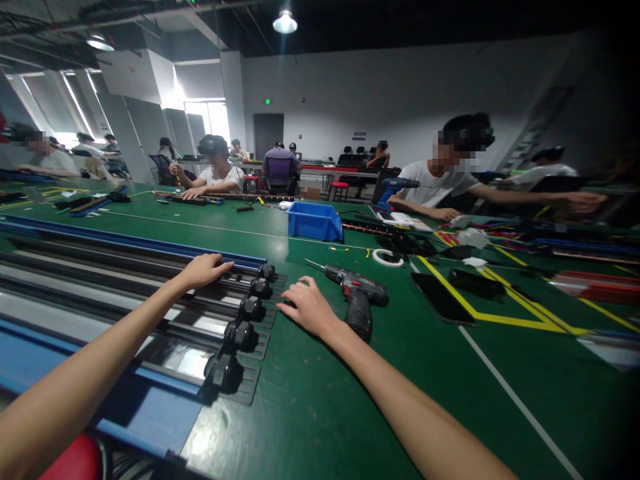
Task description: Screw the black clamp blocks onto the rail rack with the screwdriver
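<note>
Left hand on rails; right hand beside drill.

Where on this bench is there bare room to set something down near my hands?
Bare green mat lies between the black end caps and right forearm, and between the drill and white line. Crowded: the rails under the left hand, and around the tape roll.

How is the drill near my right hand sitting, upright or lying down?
Lying down. The drill rests on its side on the green table, handle toward you, bit pointing left, beside your right hand.
</note>
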Demonstrator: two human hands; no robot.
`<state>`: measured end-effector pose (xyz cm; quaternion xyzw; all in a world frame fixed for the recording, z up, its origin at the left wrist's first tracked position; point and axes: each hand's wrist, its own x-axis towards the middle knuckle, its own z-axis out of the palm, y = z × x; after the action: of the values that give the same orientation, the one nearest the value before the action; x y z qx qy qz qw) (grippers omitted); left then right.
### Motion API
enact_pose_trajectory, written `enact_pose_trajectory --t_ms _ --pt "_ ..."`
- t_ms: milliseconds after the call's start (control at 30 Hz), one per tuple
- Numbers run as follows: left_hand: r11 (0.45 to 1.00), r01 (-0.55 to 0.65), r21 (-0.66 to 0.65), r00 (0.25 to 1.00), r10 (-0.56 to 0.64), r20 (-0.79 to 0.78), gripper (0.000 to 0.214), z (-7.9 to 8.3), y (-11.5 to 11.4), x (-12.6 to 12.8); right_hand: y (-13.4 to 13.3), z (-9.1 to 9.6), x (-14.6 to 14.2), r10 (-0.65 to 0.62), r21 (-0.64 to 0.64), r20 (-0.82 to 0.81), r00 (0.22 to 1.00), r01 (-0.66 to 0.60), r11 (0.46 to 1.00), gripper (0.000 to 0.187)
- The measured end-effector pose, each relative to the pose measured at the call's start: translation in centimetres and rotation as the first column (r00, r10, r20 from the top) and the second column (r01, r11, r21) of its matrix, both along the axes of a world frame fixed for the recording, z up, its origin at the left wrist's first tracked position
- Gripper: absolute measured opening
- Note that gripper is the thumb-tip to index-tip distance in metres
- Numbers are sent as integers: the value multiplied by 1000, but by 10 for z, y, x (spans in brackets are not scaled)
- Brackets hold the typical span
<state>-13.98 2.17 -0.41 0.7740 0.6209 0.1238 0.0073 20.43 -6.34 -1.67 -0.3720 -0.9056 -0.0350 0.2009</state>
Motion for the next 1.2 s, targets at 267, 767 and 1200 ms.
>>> enact_pose_trajectory --t_ms 267,767,1200 --pt "1000 3 8 1000 -3 -3 61 -1 1 -1 2 -5 1 -30 -16 24 999 31 999 31" --pt "1000 3 3 1000 -3 -4 61 -1 2 -2 -23 60 13 -391 -276 318 864 479 833 46" --pt "1000 9 2 1000 -9 0 61 0 1 -1 -24 50 3 -414 -225 310 856 489 843 31"
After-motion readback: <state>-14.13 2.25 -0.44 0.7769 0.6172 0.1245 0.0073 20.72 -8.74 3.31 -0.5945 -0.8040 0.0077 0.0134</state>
